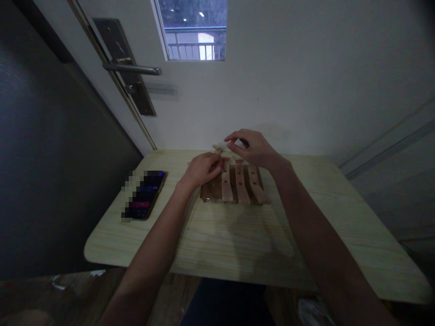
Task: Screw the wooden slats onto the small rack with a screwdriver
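pale strip apparently against left grip

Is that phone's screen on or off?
On: the phone shows a glowing pinkish-red bar and small bluish marks on its dark screen.

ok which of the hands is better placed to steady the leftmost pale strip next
Probably the left hand: it is right by the far end of the leftmost strip, while the right hand appears raised near the brown block's far edge.
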Demonstrator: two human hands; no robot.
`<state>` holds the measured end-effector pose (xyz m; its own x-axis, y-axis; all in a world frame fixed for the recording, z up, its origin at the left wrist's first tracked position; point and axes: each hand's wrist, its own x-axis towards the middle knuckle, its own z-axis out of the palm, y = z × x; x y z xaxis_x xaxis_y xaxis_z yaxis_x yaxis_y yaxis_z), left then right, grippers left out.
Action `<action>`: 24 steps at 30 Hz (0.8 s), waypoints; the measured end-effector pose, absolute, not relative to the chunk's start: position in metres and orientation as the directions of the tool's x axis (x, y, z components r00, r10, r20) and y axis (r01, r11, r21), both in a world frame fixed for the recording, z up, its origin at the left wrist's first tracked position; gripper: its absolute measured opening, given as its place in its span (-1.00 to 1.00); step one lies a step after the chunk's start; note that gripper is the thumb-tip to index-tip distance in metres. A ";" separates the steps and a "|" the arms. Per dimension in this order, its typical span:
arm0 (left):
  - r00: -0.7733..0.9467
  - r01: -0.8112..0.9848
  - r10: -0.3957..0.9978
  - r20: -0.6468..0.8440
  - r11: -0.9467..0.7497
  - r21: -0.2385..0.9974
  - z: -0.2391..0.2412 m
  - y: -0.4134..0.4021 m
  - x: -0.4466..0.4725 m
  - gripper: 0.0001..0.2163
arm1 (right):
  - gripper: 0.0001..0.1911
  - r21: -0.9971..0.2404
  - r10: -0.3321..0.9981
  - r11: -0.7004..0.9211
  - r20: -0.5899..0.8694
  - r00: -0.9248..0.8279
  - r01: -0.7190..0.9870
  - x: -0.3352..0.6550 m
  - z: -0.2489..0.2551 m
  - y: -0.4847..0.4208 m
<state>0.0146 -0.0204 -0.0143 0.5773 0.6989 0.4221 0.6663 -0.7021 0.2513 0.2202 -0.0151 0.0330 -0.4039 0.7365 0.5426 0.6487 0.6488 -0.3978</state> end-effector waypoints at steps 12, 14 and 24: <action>0.478 0.492 0.740 0.473 -0.672 0.554 -0.021 -0.017 0.018 -0.83 | -0.74 -0.346 0.832 0.551 0.304 -0.465 0.759 0.226 0.036 -0.015; 0.466 0.486 0.760 0.454 -0.648 0.586 -0.022 -0.017 0.018 -0.80 | -0.71 -0.358 0.843 0.537 0.243 -0.480 0.764 0.223 0.032 -0.012; 0.492 0.475 0.765 0.416 -0.636 0.608 -0.023 -0.016 0.016 -0.75 | -0.77 -0.341 0.829 0.557 0.287 -0.480 0.757 0.220 0.025 -0.009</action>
<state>0.0161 -0.0165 -0.0232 0.4920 0.7648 0.4159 0.4747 -0.6361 0.6083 0.2200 -0.0093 0.0250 -0.4802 0.8290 0.2868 0.7574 0.5567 -0.3412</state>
